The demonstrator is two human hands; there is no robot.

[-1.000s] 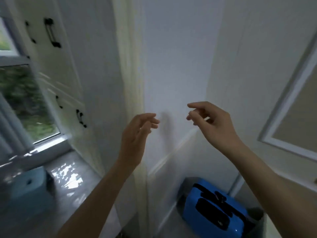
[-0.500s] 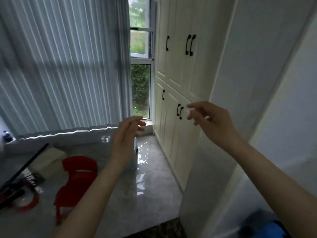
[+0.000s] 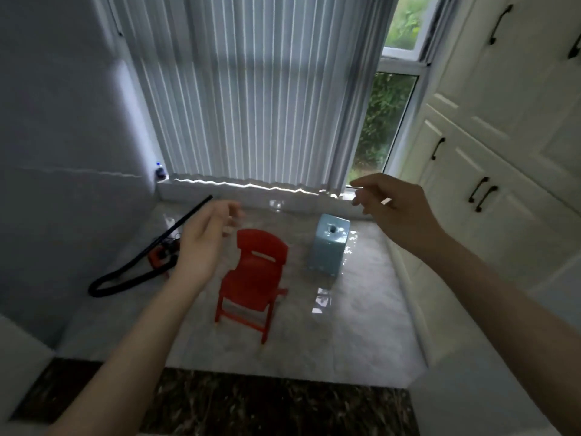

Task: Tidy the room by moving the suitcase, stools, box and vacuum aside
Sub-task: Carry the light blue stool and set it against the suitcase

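Note:
A small red plastic chair-stool [image 3: 256, 273] stands on the pale marble floor in the middle of the head view. To its right stands a light blue square stool [image 3: 329, 245] with a hole in its top. At the left wall lies a vacuum [image 3: 162, 254] with an orange body, a black hose [image 3: 116, 281] and a black wand leaning up. My left hand [image 3: 204, 240] hangs in the air left of the red stool, fingers loosely curled, holding nothing. My right hand [image 3: 396, 209] is raised above and right of the blue stool, empty too. No suitcase or box is in view.
Vertical blinds [image 3: 251, 89] cover the window behind a low sill [image 3: 251, 191] with a small bottle [image 3: 160, 172]. White cabinets with black handles [image 3: 490, 171] line the right side. A grey wall stands at the left. A dark stone strip [image 3: 251, 404] crosses the floor at my feet.
The view has swung left from the wall corner and blue suitcase to the window bay. Both stools and the vacuum came into sight; the suitcase left the view. My hands stayed raised and empty.

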